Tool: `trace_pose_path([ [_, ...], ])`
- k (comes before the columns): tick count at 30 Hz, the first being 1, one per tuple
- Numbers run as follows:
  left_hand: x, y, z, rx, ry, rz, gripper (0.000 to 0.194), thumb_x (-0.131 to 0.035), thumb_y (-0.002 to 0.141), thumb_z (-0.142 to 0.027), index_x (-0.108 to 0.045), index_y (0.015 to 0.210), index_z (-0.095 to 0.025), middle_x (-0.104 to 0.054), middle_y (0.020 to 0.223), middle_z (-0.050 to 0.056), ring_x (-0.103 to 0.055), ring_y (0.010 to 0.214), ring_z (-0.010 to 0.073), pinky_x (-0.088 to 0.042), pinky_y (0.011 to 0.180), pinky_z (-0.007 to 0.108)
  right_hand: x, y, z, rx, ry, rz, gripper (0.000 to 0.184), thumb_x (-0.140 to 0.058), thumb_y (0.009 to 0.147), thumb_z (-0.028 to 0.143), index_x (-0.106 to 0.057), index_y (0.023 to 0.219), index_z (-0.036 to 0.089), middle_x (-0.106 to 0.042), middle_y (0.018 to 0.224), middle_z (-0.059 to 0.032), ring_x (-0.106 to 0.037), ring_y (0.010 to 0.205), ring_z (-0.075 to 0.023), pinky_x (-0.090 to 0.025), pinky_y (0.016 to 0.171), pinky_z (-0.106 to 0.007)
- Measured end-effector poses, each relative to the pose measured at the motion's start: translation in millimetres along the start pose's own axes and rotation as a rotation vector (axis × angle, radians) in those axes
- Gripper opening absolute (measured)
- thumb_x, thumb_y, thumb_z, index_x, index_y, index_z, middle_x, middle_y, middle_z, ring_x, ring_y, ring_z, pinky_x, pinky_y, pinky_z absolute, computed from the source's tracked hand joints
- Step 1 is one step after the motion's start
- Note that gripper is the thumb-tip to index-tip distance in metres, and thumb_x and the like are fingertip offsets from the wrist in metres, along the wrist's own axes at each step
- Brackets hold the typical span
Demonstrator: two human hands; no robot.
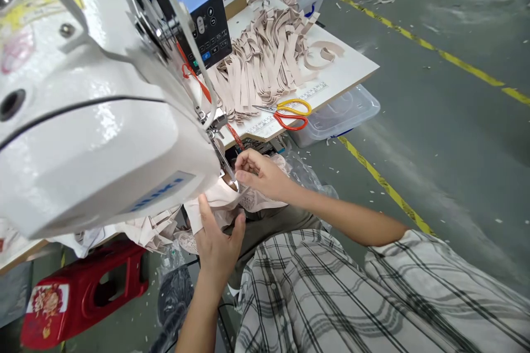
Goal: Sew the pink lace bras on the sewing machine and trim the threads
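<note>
A white sewing machine (165,143) fills the upper left, its needle area low at the head's right end. Under it lies a pale pink fabric piece with lace (221,196). My left hand (217,245) rests on the near edge of this fabric, thumb and fingers spread apart. Just right of the needle area is my right hand (265,176), fingers curled in toward the thumb. Whatever is between those fingertips is too small to make out. Scissors with one yellow and one red handle (290,113) lie on the white table (351,69), beyond my right hand.
A heap of beige fabric strips (269,55) covers much of the table beside the control panel (202,16). Clear plastic bins (339,113) stand below and behind the table edge. A red stool (86,298) is at lower left. Yellow tape (385,182) marks the floor.
</note>
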State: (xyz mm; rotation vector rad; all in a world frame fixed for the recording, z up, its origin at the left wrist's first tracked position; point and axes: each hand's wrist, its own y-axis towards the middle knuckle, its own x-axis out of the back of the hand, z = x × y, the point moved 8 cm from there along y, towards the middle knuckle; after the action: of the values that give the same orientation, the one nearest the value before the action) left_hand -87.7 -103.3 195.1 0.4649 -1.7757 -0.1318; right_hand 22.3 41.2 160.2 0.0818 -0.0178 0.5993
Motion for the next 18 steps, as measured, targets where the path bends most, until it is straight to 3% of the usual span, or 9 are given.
trace_pose_path([
  [4, -11.7, -28.8, -29.9, -0.113, -0.051, 0.022, 0.101, -0.068, 0.087, -0.045, -0.008, 0.158, -0.008, -0.042, 0.15, 0.031, -0.051, 0.134, 0.0394, -0.054, 0.099, 0.047, -0.3, -24.2, 7.1, 0.015, -0.209, 0.079, 0.039, -0.069, 0.083, 0.05, -0.06, 0.106, 0.019, -0.066, 0.101, -0.0064, -0.061, 0.091, -0.0206, -0.047, 0.078, -0.032],
  [7, -14.5, -48.7, -53.2, -0.214, -0.188, 0.133, 0.101, -0.067, 0.088, -0.044, -0.006, 0.158, -0.004, -0.05, 0.143, 0.033, -0.06, 0.125, 0.0377, -0.058, 0.091, 0.043, 4.1, -44.3, -1.3, -0.114, -0.021, 0.095, 0.032, -0.063, 0.088, 0.047, -0.064, 0.103, 0.018, -0.068, 0.095, -0.0054, -0.062, 0.084, -0.019, -0.048, 0.073, -0.03],
  [9, -11.6, -52.4, -54.4, -0.197, -0.325, 0.281, 0.085, -0.061, 0.092, -0.039, -0.015, 0.156, -0.006, -0.07, 0.12, 0.023, -0.073, 0.1, 0.0286, -0.061, 0.075, 0.033, 10.6, -54.0, -8.5, -0.218, 0.203, 0.056, 0.03, -0.063, 0.087, 0.047, -0.066, 0.094, 0.017, -0.068, 0.086, -0.0031, -0.061, 0.075, -0.0159, -0.048, 0.066, -0.027],
  [11, 3.3, -45.2, -47.6, -0.164, -0.403, 0.318, 0.055, -0.055, 0.096, -0.028, -0.037, 0.146, -0.015, -0.077, 0.09, 0.007, -0.075, 0.074, 0.0188, -0.058, 0.064, 0.025, 14.2, -59.6, -11.9, -0.296, 0.321, 0.052, 0.032, -0.068, 0.083, 0.048, -0.066, 0.087, 0.017, -0.066, 0.077, -0.0007, -0.059, 0.066, -0.013, -0.044, 0.059, -0.024],
  [13, 30.4, -30.1, -44.5, -0.225, -0.41, 0.176, 0.038, -0.052, 0.095, -0.019, -0.052, 0.132, -0.021, -0.076, 0.088, 0.005, -0.073, 0.079, 0.0178, -0.057, 0.073, 0.027, 4.8, -62.0, -5.4, -0.302, 0.324, 0.215, 0.03, -0.069, 0.082, 0.046, -0.067, 0.084, 0.016, -0.065, 0.075, 0.0007, -0.057, 0.065, -0.0114, -0.043, 0.058, -0.023],
  [15, 47.1, -18.0, -52.1, -0.379, -0.365, 0.081, 0.039, -0.052, 0.093, -0.019, -0.053, 0.131, -0.018, -0.073, 0.111, 0.012, -0.07, 0.102, 0.0241, -0.054, 0.093, 0.039, -15.5, -67.8, 8.7, -0.232, 0.245, 0.511, 0.024, -0.066, 0.086, 0.041, -0.069, 0.087, 0.017, -0.067, 0.078, 0.001, -0.06, 0.069, -0.0116, -0.045, 0.062, -0.023],
  [16, 44.5, -13.6, -57.2, -0.449, -0.319, 0.118, 0.039, -0.052, 0.093, -0.02, -0.053, 0.132, -0.017, -0.071, 0.116, 0.015, -0.068, 0.107, 0.0263, -0.05, 0.098, 0.044, -24.4, -71.9, 15.1, -0.171, 0.158, 0.636, 0.021, -0.064, 0.088, 0.037, -0.07, 0.089, 0.017, -0.068, 0.08, 0.001, -0.061, 0.071, -0.0119, -0.045, 0.065, -0.023],
  [18, 23.6, -5.1, -56.3, -0.45, -0.207, 0.279, 0.028, -0.049, 0.095, -0.025, -0.062, 0.117, -0.014, -0.074, 0.098, 0.014, -0.07, 0.093, 0.0253, -0.05, 0.095, 0.043, -33.9, -75.0, 21.2, -0.009, -0.144, 0.721, 0.017, -0.059, 0.091, 0.03, -0.07, 0.087, 0.018, -0.068, 0.078, 0.0001, -0.06, 0.071, -0.0128, -0.043, 0.064, -0.024],
])
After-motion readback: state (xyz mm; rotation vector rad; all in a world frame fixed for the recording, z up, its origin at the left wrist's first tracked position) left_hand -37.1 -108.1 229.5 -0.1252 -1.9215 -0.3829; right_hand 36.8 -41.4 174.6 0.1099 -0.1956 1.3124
